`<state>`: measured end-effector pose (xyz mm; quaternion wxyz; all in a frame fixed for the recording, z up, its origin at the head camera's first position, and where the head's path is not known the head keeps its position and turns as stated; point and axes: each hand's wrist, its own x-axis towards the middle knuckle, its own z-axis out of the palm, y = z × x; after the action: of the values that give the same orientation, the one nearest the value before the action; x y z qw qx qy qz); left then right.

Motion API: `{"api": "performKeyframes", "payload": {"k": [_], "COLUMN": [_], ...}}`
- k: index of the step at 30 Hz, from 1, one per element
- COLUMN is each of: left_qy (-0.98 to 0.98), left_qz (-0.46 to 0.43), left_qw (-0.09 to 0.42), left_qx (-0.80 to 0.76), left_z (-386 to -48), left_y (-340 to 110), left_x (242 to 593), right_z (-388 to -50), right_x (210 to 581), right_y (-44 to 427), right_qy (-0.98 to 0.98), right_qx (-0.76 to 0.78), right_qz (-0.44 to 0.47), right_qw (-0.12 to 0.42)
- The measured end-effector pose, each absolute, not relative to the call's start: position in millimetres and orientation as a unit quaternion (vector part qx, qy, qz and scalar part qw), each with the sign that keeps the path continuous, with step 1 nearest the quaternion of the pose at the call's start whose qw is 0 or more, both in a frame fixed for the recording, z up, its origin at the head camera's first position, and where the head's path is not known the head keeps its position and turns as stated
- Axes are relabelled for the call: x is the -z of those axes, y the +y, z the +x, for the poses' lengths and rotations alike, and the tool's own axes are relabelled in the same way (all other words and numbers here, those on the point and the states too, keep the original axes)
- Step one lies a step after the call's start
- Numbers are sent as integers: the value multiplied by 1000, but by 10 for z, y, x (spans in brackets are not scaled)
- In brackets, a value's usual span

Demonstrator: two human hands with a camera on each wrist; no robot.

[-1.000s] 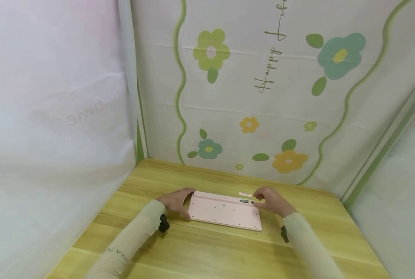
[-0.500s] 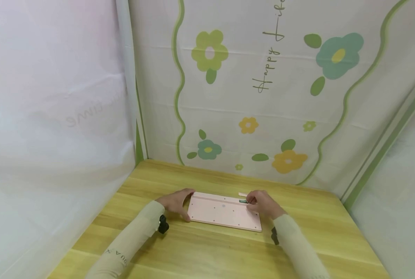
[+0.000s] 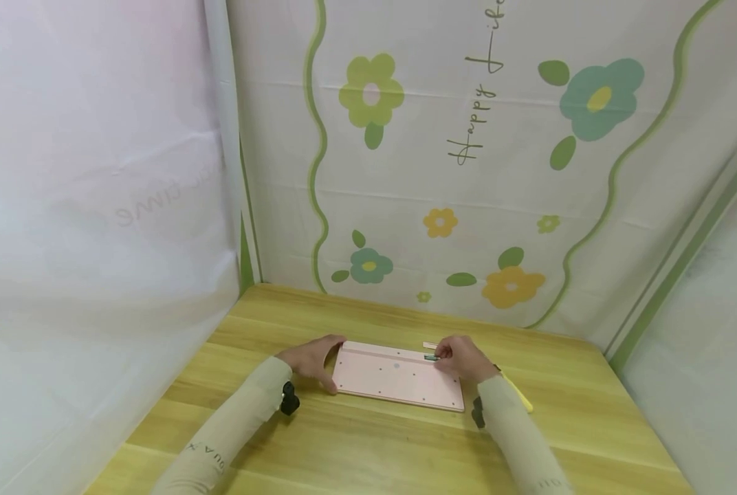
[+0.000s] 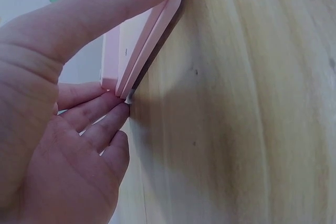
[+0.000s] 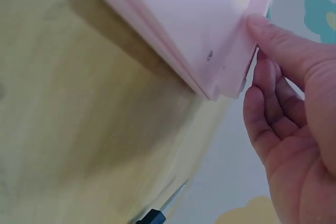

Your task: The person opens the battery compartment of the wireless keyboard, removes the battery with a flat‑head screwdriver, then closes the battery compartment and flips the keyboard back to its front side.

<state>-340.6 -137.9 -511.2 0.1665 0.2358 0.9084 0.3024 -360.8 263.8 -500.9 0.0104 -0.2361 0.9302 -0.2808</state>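
A pink keyboard [image 3: 375, 377] lies face down on the wooden table, its raised ridge at the far side. My left hand [image 3: 311, 357] grips its left end, thumb [image 4: 100, 11] at the near corner and fingertips at the far one. Near the ridge's right end is an open battery slot with a green battery [image 3: 430, 357] partly showing. My right hand [image 3: 464, 357] is over this slot, its thumb [image 5: 281, 40] on the ridge and the other fingers curled behind the edge. Whether it pinches anything is hidden. Just behind the keyboard lies a small pink battery cover [image 3: 429, 345].
A screwdriver with a yellow handle [image 3: 522, 395] lies right of the keyboard, partly behind my right forearm; its dark collar and metal shaft [image 5: 173, 196] show in the right wrist view. A flower-printed curtain [image 3: 405, 179] rises along the table's back edge.
My right hand has moved left from the keyboard's right end to over the battery slot. This uncovers the yellow screwdriver handle. My left hand stays on the keyboard.
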Motion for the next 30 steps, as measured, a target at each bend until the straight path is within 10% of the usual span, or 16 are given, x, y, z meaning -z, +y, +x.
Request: {"api": "performKeyframes", "payload": {"k": [30], "left_qy": [903], "left_qz": [241], "left_qw": [168], "left_qx": [-312], "left_z": [-3414], "left_y": [-1393], "left_x": [5118], "right_z": [-3572], "right_x": [4791], "right_y": [3294], "right_qy": [945], "right_qx": [237], "right_qz": [-223], "right_qw": [14]}}
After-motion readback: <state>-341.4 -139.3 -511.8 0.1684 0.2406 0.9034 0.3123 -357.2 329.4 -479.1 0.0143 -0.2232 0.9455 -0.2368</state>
